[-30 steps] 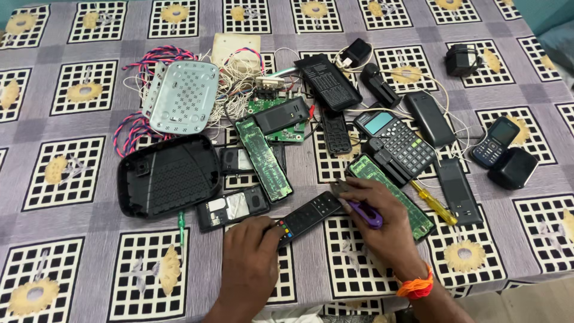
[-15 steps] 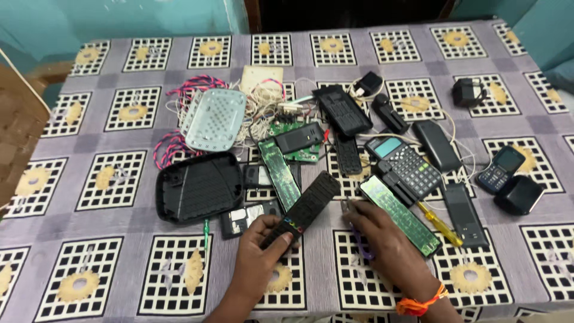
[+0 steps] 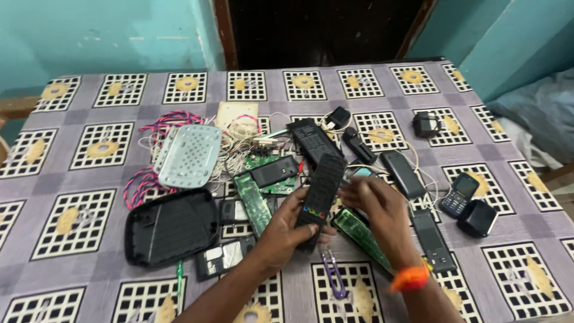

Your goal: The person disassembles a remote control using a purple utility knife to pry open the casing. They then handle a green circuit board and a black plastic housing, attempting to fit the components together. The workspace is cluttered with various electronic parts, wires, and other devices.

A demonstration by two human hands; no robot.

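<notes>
Black remote control (image 3: 320,194) raised above the table (image 3: 89,107), gripped at its lower end by the left hand (image 3: 287,230), right hand (image 3: 376,209) touching its upper right edge with loose fingers; purple tool (image 3: 332,274) below the grip, green circuit board (image 3: 359,238) to its right.

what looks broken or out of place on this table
Several devices lie opened up: bare green circuit boards beside the left hand, a black router shell apart from its grey cover, and tangled wires spilling behind.
</notes>
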